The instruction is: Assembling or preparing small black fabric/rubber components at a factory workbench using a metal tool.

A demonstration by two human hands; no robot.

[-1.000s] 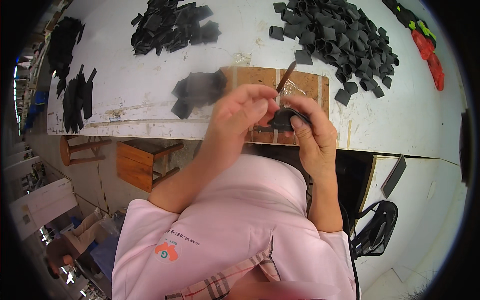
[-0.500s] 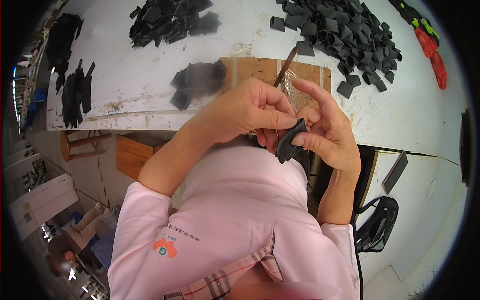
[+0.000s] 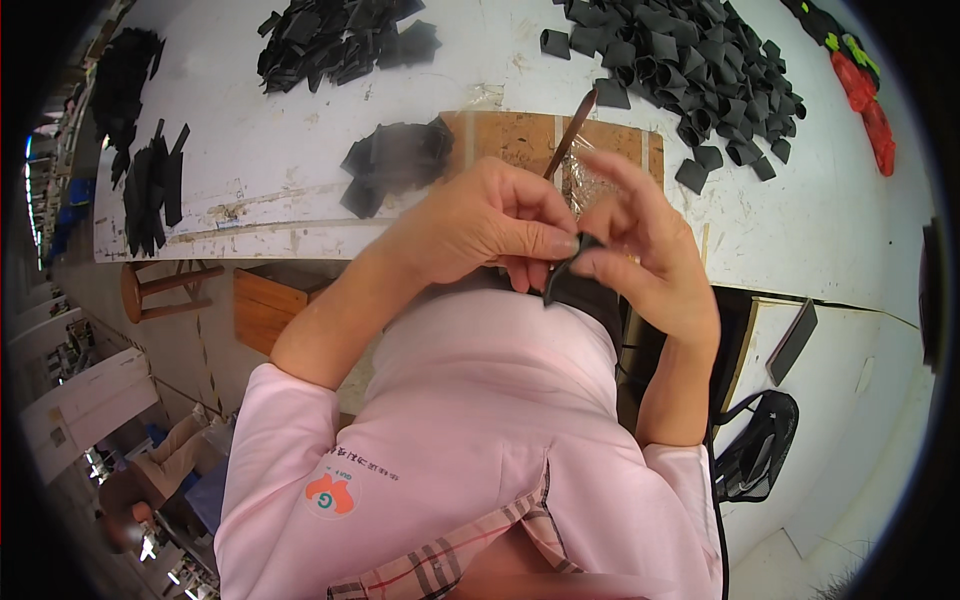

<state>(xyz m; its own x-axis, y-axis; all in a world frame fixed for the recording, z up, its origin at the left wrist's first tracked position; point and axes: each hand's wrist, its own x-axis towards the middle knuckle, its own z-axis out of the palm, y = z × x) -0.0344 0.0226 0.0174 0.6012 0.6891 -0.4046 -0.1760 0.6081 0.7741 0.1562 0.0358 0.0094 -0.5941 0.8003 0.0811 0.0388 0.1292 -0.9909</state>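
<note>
A small black fabric piece (image 3: 563, 270) is held between my two hands over the near edge of the table, just in front of my body. My left hand (image 3: 500, 222) pinches its upper end between thumb and fingers. The thumb of my right hand (image 3: 655, 260) presses on the piece from the other side, with the index finger raised away from it. Motion blurs the right fingers, and the piece is seen edge-on. Behind the hands, a brown pointed stick (image 3: 572, 132) lies slanted over a brown board (image 3: 500, 128).
Short black tube-like pieces (image 3: 700, 70) are heaped at the far right. Flat black pieces lie in a pile (image 3: 335, 45) at the back and a smaller stack (image 3: 395, 165) left of the board. Black strips (image 3: 150, 195) sit farther left. A wooden stool (image 3: 135, 290) stands below the table.
The black piece has turned from showing its broad side to edge-on and shifted slightly left. My right thumb and fingers have moved left with it.
</note>
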